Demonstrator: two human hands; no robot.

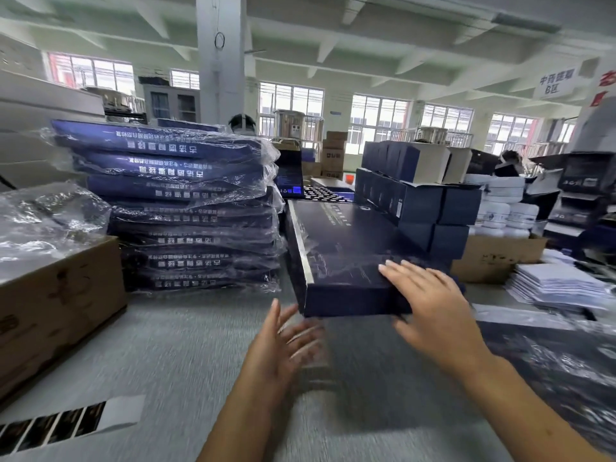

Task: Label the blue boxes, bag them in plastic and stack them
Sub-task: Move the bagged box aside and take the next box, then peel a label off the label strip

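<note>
At 1 o'clock over the grey worktop (166,345), my right grip (430,295) pinches the near corner of the flat dark-blue cardboard box (343,238); my left grip (280,348) is spread wide, apart. Risk: one-corner support may tip it onto the plastic-bagged stack (196,208) at 10 o'clock.

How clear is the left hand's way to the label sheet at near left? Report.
Likely yes: the left hand is open and empty; only bare table lies between it and the label sheet.

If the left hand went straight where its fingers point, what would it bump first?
Probably the near end of the blue box, which the right hand holds. The left hand is blurred, so depth is unsure.
</note>
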